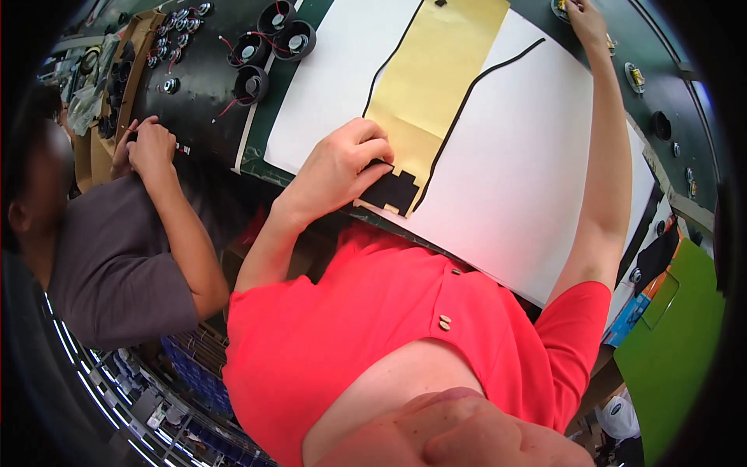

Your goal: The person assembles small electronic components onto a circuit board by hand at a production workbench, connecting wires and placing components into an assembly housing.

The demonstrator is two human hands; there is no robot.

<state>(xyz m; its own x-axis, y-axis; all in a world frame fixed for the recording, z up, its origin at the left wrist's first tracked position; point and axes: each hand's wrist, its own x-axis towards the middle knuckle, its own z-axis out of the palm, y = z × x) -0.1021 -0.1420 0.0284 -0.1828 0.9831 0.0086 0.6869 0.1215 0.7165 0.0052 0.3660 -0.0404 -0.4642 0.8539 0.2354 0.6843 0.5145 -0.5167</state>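
Observation:
My left hand (341,165) is closed at the near end of a long yellow sheet (424,78), thumb and fingers pinched at the corner of a black notched flat piece (395,193). That piece lies on the sheet's near end. Thin black strips run along both sides of the sheet; the right strip (467,101) curves away onto the white board (537,148) underneath. My right arm stretches to the far right, where my right hand (587,25) closes its fingertips on a small round part with a yellow centre (560,8). The fingers partly hide that part.
Black round speaker cups (294,40) with red wires stand at the far left, beside several small speakers (183,23). A co-worker (124,249) at my left holds a small dark item. More round parts (635,78) line the right side, near a green panel (673,327).

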